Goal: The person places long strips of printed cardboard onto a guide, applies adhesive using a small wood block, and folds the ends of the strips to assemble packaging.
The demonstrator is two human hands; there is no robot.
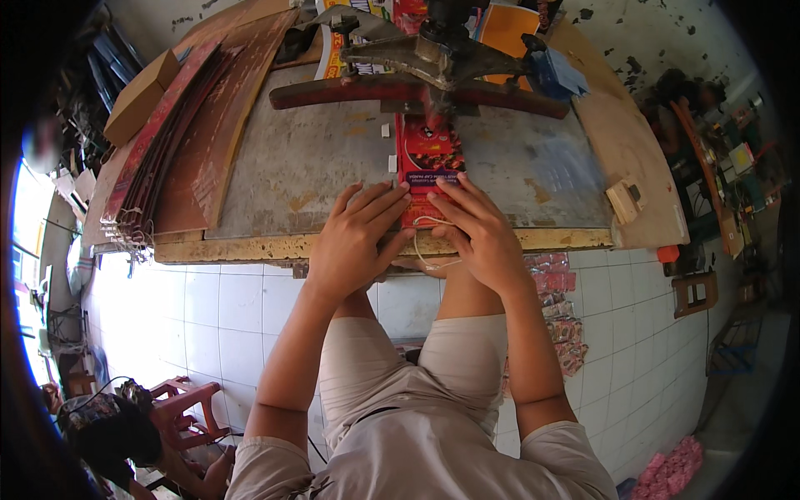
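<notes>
Faced a grey bench top (292,158), with a dark red press bar (375,87) across it beyond the hands. Rested left hand (357,232) and right hand (479,225) palm-down, slightly apart, with fingertips on a red printed piece (430,154), seemingly to steady it. Had it between and ahead of them, with a pale cord (416,243) near the right thumb.

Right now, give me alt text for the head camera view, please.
A person's left hand and right hand touch a red printed packet at the near edge of a worn grey worktable, with thin string near the right hand. Beyond is a dark metal frame.
</notes>
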